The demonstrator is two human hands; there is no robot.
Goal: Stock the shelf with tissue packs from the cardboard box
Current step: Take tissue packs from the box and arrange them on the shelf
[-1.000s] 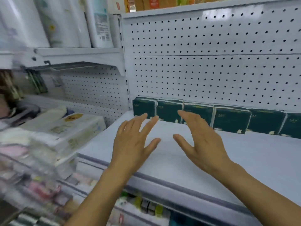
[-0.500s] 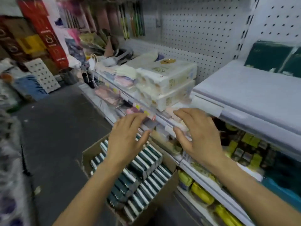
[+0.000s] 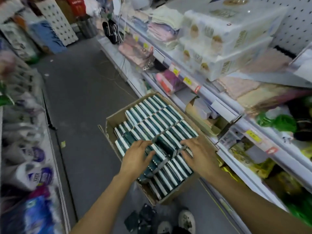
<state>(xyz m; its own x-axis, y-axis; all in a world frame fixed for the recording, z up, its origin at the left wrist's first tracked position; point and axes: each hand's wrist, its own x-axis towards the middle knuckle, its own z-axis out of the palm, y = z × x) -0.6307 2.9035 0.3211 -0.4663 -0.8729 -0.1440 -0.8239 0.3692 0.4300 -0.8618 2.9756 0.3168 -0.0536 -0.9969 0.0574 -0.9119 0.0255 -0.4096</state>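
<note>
An open cardboard box stands on the aisle floor, packed with rows of dark green and white tissue packs standing on edge. Both hands are down in the near half of the box. My left hand rests on the pack tops with its fingers slightly bent. A little to the right, my right hand also lies on the packs with its fingers spread. A small group of packs sits between the two hands. The shelf with the stocked packs is out of view.
Store shelving with price tags runs along the right, holding white tissue bundles and folded towels. More packaged goods line the left. Grey floor lies between them. A few dark packs lie by my shoes.
My view has swung from the upper shelf down to the box on the floor. Both hands have dropped from above the shelf onto the packs in the box.
</note>
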